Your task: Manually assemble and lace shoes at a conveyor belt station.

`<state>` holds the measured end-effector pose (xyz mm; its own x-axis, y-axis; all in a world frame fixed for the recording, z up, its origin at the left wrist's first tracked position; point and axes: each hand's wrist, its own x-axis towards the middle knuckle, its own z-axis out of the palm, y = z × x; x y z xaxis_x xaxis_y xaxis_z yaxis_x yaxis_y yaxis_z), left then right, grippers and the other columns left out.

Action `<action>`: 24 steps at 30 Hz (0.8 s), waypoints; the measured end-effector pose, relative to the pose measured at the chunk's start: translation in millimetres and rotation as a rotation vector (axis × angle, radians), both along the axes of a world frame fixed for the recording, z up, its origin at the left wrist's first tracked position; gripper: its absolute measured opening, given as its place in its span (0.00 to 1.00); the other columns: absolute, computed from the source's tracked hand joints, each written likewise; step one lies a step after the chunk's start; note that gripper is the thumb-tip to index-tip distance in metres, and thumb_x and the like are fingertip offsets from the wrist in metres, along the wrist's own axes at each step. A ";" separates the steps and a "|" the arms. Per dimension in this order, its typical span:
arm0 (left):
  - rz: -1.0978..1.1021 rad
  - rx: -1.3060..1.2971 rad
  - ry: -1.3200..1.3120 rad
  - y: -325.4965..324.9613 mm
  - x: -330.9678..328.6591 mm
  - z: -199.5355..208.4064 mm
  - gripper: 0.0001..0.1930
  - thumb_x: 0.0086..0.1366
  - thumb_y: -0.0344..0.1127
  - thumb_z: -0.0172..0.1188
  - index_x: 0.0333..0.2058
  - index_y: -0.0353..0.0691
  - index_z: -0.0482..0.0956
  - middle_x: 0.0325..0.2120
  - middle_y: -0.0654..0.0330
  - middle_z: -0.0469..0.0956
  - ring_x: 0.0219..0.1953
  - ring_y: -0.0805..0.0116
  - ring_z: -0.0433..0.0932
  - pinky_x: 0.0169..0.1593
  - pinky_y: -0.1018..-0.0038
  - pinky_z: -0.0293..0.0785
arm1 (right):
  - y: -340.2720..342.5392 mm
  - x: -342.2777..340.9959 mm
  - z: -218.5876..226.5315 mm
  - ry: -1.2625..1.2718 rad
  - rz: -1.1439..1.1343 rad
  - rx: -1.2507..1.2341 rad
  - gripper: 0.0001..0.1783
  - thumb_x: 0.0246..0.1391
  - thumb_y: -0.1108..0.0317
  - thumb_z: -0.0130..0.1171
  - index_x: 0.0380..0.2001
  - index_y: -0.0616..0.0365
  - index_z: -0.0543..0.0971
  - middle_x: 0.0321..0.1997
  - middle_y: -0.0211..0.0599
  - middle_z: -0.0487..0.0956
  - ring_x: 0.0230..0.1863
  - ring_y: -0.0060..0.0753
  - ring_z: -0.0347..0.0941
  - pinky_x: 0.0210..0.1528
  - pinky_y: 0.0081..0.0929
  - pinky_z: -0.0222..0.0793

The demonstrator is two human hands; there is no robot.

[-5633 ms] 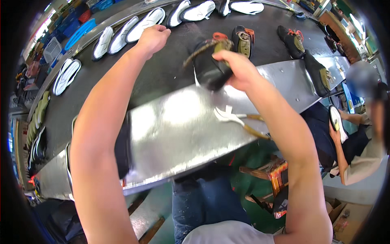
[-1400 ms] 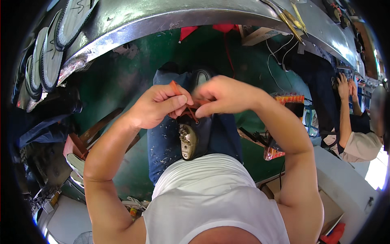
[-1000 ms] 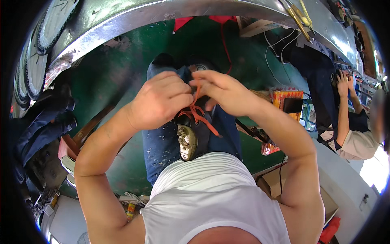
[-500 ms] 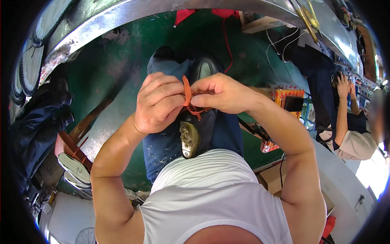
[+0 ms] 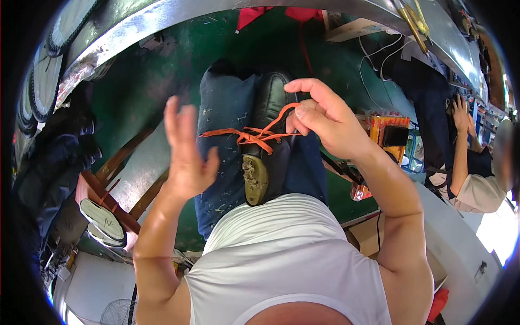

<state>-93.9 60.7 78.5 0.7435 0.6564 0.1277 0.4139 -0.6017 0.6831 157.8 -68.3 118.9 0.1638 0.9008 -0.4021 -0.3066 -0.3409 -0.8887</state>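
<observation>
A black leather shoe (image 5: pixel 271 105) lies across my lap, toe pointing away from me. An olive-gold shoe last (image 5: pixel 257 181) shows in its heel opening. An orange shoelace (image 5: pixel 257 142) is crossed and looped over the shoe's throat, one end trailing left over my jeans. My right hand (image 5: pixel 330 122), right of the shoe, pinches the lace between thumb and curled fingers, index finger stretched out. To the left of the shoe, my left hand (image 5: pixel 187 151) is raised with its fingers apart, slightly blurred, and holds nothing.
A metal bench edge (image 5: pixel 216 17) curves along the far side, tools (image 5: pixel 413 24) at its right. Shoe soles (image 5: pixel 46 81) stand at the far left, more soles (image 5: pixel 103 222) on a wooden rack. A co-worker's hands (image 5: pixel 461 114) show at right, near an orange box (image 5: pixel 382 132).
My left hand has let go of the lace and moved left, opening. My right hand has shifted slightly right with the lace, which now lies spread over the shoe.
</observation>
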 end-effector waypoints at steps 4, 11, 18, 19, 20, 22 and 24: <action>-0.440 -0.097 -0.103 17.5 21.3 -13.4 0.12 0.57 0.21 0.61 0.42 0.34 0.75 0.42 0.48 0.74 0.45 0.53 0.75 0.43 0.67 0.73 | -4.0 12.4 -0.8 0.407 -0.002 0.112 0.10 0.66 0.71 0.48 0.47 0.61 0.74 0.22 0.25 0.68 0.27 0.23 0.68 0.36 0.26 0.69; -0.026 -0.848 0.447 36.7 4.0 -9.6 0.07 0.68 0.30 0.58 0.30 0.35 0.77 0.21 0.70 0.72 0.26 0.81 0.68 0.31 0.78 0.67 | -63.1 42.5 -25.3 -1.244 0.500 0.011 0.04 0.57 0.72 0.60 0.31 0.57 0.83 0.23 0.29 0.76 0.24 0.18 0.70 0.30 0.23 0.68; -0.359 -1.599 0.109 42.2 27.1 -0.7 0.07 0.64 0.30 0.63 0.36 0.32 0.85 0.28 0.64 0.78 0.30 0.77 0.76 0.33 0.78 0.72 | 7.2 -27.9 -26.5 0.025 -0.116 -0.075 0.07 0.52 0.71 0.69 0.29 0.64 0.86 0.28 0.31 0.83 0.32 0.16 0.76 0.36 0.18 0.71; -0.192 -1.730 -0.049 36.6 30.9 -1.5 0.07 0.64 0.29 0.63 0.36 0.32 0.85 0.30 0.63 0.79 0.32 0.76 0.77 0.35 0.78 0.73 | 5.3 -30.0 -18.4 -0.006 0.071 -0.136 0.10 0.51 0.67 0.71 0.28 0.65 0.86 0.25 0.31 0.83 0.31 0.16 0.74 0.39 0.18 0.71; -0.188 -1.638 -0.064 33.1 32.6 -6.5 0.06 0.63 0.25 0.63 0.38 0.32 0.85 0.33 0.62 0.79 0.34 0.73 0.79 0.37 0.77 0.74 | 0.5 -35.3 -21.7 0.033 0.116 -0.149 0.11 0.50 0.65 0.71 0.28 0.65 0.86 0.25 0.31 0.83 0.30 0.16 0.74 0.39 0.18 0.71; -0.229 -1.456 -0.136 18.0 40.6 -2.7 0.07 0.62 0.23 0.63 0.39 0.32 0.85 0.33 0.62 0.79 0.35 0.72 0.78 0.37 0.76 0.74 | -3.9 -42.8 -26.5 0.023 0.184 -0.171 0.14 0.50 0.62 0.71 0.27 0.64 0.86 0.23 0.30 0.81 0.29 0.13 0.71 0.36 0.19 0.69; -0.346 -1.073 -0.297 5.7 51.5 -8.3 0.09 0.60 0.20 0.62 0.39 0.34 0.84 0.32 0.59 0.79 0.34 0.70 0.77 0.37 0.74 0.74 | 3.0 -37.6 -11.7 0.028 0.202 -0.242 0.13 0.51 0.62 0.70 0.27 0.64 0.86 0.23 0.30 0.80 0.29 0.13 0.71 0.35 0.19 0.69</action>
